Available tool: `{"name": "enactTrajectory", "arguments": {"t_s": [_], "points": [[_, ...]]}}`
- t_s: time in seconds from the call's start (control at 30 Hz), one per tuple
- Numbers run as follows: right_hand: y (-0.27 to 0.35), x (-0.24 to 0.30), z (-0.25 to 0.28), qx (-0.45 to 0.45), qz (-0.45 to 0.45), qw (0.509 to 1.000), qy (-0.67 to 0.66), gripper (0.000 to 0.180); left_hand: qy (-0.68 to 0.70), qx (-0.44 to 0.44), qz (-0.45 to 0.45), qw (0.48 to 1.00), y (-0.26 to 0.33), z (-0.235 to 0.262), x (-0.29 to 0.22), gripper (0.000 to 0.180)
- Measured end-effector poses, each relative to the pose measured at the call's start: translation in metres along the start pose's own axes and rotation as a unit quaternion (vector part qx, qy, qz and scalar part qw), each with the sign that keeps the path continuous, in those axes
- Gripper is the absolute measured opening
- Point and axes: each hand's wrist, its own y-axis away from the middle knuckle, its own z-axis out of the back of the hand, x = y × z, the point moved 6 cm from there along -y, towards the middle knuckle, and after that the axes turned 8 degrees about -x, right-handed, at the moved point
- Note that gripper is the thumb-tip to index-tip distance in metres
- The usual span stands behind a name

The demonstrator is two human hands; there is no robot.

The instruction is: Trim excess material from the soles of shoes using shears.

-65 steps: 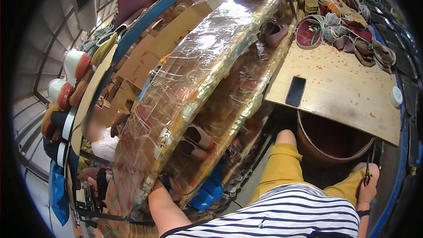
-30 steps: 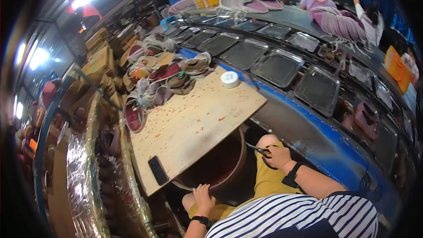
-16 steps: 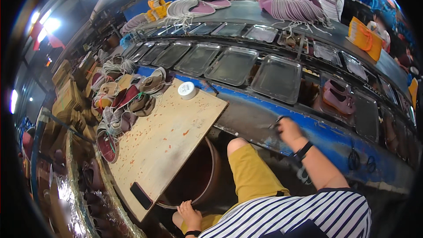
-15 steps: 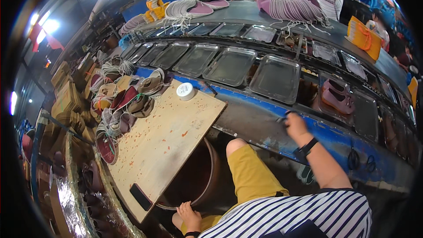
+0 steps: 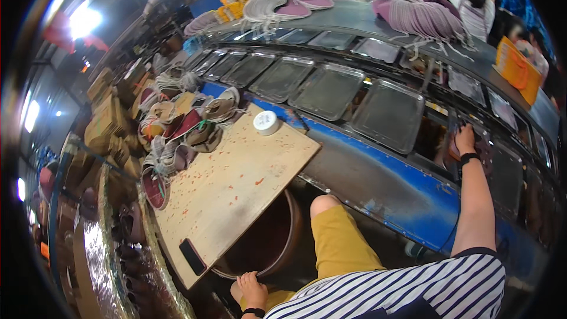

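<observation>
My right hand, with a dark band on its wrist, reaches far out over a pair of mauve shoes lying on a metal tray among the trays at the right. Its fingers look curled, and it partly covers the shoes. What they hold, if anything, is hidden. Low in the view, my left hand rests on my knee, fingers laid over it, near the front edge of the wooden board. It holds nothing.
On the board lie a white round tub, a dark phone and several shoes with cords. Metal trays line the blue-edged conveyor frame. A large round bin stands under the board. People work beyond the line.
My right hand has moved away from me and to the right, from above the frame's near edge to the shoes. My left hand stays on my knee. The whole view has shifted slightly.
</observation>
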Motion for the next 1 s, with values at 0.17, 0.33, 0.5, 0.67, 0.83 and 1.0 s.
{"name": "enactTrajectory", "arguments": {"t_s": [0.17, 0.33, 0.5, 0.67, 0.83, 1.0], "points": [[0.006, -0.036, -0.058, 0.030, -0.025, 0.993, -0.114, 0.028, 0.007, -0.025, 0.002, 1.000, 0.001, 0.003, -0.003, 0.046], [0.033, -0.026, -0.035, -0.030, 0.009, 0.995, -0.095, 0.019, -0.029, -0.056, 0.019, 0.998, 0.001, 0.002, -0.003, 0.045], [0.043, 0.038, 0.014, -0.034, 0.050, 0.982, -0.177, 0.032, -0.005, -0.052, 0.018, 0.998, -0.003, 0.006, -0.006, 0.044], [0.182, 0.285, 0.134, 0.143, 0.216, 0.920, -0.292, 0.025, 0.051, -0.050, 0.051, 0.996, -0.007, 0.012, -0.005, 0.035], [0.313, 0.422, 0.154, 0.269, 0.471, 0.722, -0.430, 0.021, 0.296, -0.115, 0.110, 0.942, -0.017, 0.043, -0.008, 0.021], [0.436, 0.506, 0.161, 0.334, 0.581, 0.541, -0.509, 0.014, 0.585, -0.066, 0.177, 0.788, -0.021, 0.052, -0.024, 0.012]]}}
